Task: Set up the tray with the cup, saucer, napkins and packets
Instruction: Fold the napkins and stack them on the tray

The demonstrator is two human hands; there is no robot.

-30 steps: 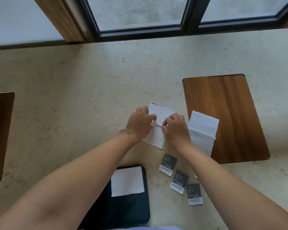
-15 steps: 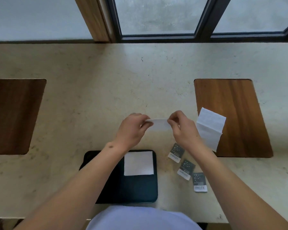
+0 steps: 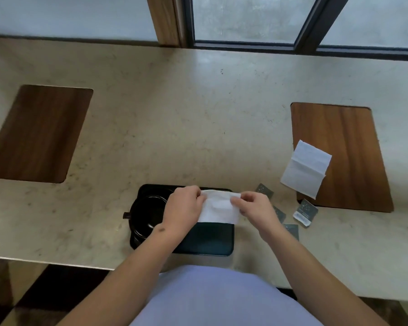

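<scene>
A dark tray (image 3: 207, 241) lies at the near edge of the counter. On its left half stands a black cup (image 3: 146, 215) on a black saucer, partly hidden by my left wrist. My left hand (image 3: 184, 208) and my right hand (image 3: 254, 208) each pinch an upper corner of a folded white napkin (image 3: 219, 207), holding it over the tray's right half. Whether another napkin lies beneath it is hidden. A second white napkin (image 3: 304, 169) rests on the right wooden inlay's edge. Several dark packets (image 3: 305, 212) lie right of the tray.
Two wooden inlays sit in the beige stone counter, one at the left (image 3: 38, 132) and one at the right (image 3: 344, 156). A window frame (image 3: 245, 44) runs along the counter's far edge. The counter's front edge lies just before my body.
Both hands lifted the napkin off the counter and carried it toward me over the tray. The view tilted down, bringing the cup and saucer into sight.
</scene>
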